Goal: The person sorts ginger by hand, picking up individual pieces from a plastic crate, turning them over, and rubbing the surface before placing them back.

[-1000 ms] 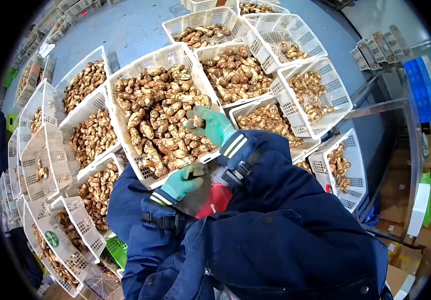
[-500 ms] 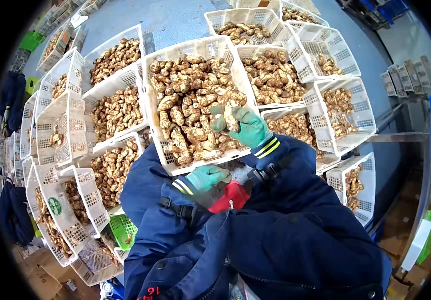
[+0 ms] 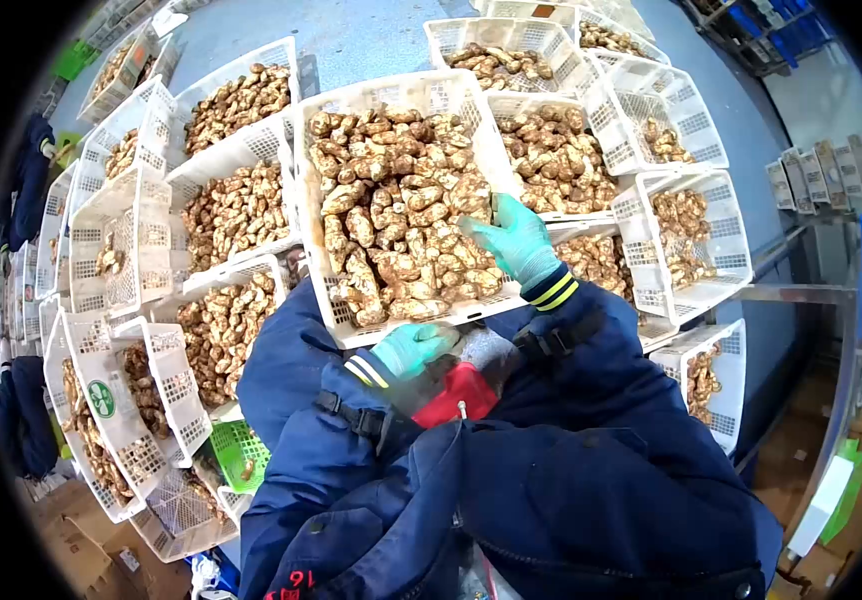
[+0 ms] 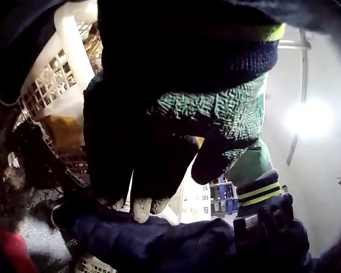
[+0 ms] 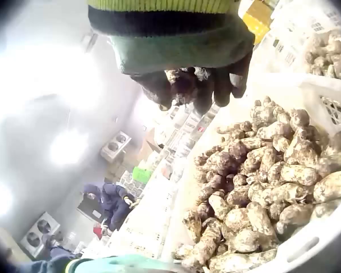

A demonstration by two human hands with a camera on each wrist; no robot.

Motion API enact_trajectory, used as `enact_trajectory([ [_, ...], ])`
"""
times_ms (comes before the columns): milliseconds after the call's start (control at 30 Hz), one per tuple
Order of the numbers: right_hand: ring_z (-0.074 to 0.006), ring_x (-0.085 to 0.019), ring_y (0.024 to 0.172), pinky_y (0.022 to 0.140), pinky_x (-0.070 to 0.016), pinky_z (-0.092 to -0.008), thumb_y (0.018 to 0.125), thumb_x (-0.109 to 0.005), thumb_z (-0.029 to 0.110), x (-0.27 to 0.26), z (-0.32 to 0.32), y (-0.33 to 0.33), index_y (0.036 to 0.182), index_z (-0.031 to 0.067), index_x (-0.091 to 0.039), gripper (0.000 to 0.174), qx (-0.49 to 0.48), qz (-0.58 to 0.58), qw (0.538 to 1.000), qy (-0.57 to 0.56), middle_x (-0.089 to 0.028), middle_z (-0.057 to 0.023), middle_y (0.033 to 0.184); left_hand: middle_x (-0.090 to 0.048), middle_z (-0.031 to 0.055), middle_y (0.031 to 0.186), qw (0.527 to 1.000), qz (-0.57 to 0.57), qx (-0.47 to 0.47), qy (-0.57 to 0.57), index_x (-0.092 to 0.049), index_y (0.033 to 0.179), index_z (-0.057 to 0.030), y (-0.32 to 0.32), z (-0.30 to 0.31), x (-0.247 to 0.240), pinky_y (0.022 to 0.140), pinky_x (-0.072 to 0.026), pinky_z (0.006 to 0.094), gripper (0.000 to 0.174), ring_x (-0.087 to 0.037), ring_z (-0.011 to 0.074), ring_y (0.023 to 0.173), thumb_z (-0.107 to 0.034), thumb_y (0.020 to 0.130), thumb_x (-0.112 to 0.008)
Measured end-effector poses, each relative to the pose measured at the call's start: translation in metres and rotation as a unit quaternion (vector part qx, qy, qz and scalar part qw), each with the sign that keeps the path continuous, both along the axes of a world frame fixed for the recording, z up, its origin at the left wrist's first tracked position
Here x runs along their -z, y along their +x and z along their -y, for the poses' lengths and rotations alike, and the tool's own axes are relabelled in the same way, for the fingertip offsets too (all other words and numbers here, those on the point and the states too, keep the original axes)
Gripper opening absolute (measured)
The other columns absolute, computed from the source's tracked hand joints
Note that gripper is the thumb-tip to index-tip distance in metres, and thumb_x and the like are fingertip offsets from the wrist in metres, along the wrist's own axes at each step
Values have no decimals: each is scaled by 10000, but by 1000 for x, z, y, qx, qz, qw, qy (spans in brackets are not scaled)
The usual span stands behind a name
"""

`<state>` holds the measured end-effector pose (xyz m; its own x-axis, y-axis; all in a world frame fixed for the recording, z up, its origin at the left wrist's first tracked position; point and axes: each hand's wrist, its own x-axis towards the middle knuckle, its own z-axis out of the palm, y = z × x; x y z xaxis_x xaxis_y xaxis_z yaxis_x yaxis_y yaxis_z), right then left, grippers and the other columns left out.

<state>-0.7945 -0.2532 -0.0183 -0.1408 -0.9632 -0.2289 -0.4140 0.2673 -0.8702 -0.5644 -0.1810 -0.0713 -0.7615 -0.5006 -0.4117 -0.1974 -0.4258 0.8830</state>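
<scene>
A large white plastic basket [image 3: 313,215] full of brown-and-cream mushrooms [image 3: 391,190] stands right in front of me. My right hand [image 3: 516,243], in a green glove, is over its right side and grips a thick mushroom [image 3: 470,192] between thumb and fingers. In the right wrist view, part of a mushroom shows between the dark fingertips [image 5: 202,96]. At the basket's front rim is my gloved left hand [image 3: 415,350]. The left wrist view shows its fingers [image 4: 142,207] hanging down loosely, with nothing in them.
More white baskets of mushrooms stand close on the left [image 3: 176,185] and right [image 3: 686,235]. A green basket [image 3: 241,455] is at the lower left. A metal frame [image 3: 801,293] stands at the right. Other people [image 5: 111,202] work in the background.
My right hand reached down over the pile with spread fingers, then lifted a mushroom, and now has it lower by the basket's right side. The head view has swung left. The left hand stays by the front rim.
</scene>
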Motion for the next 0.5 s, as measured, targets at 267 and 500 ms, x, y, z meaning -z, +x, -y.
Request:
enact_trajectory([
  [267,-356,-606,675,630,-477,-426,749,-692,480,8,0,-7,825,38,-583,462,-11,-159,985,72,-599,-203,709,-478,-94,614,991,-22,18,-130,-648,1131,-144,2,1,16,391,-237,201,289,-309,27,427,-337,929,-578],
  [500,-343,-520,1137,984,-420,-442,838,-661,424,59,40,-84,1056,24,-548,469,300,580,757,-31,-542,-233,1208,-649,64,1057,999,7,32,-26,-626,1137,-52,5,1,5,867,-450,273,281,-580,133,946,-224,923,-566],
])
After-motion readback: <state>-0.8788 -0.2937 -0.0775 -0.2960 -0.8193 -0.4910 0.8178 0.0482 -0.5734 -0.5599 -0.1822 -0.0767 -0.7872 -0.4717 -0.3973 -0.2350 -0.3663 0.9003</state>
